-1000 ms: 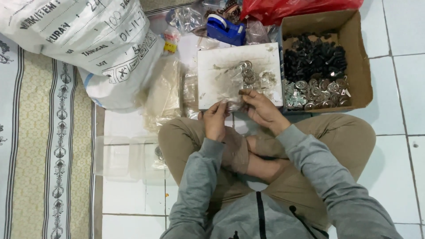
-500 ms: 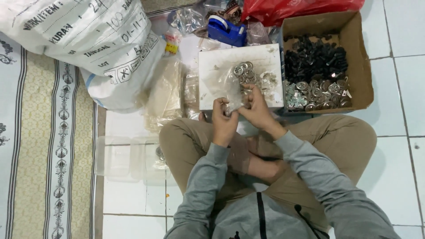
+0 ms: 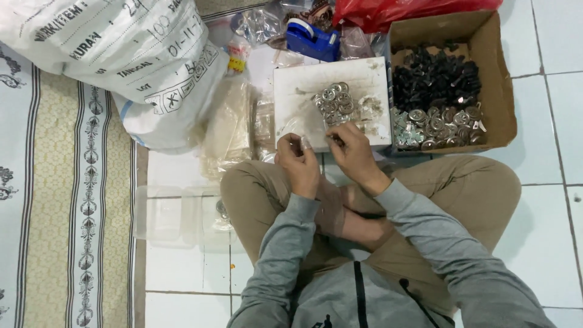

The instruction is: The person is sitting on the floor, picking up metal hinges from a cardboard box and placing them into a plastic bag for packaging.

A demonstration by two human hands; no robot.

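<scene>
A small clear bag point(image 3: 299, 130) sits pinched in the left hand point(image 3: 299, 159) at the white tray's point(image 3: 370, 73) six o'clock; right hand point(image 3: 351, 152) fingers clamp a silver fastener point(image 3: 333, 138), which could slip floorward

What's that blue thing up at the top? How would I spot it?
Start at the brown cardboard box on the right, full of black and silver parts. Left of it lies a white board with a heap of silver rings; just above the board sits the blue tape dispenser. It is the only solid blue thing among clear bags.
</scene>
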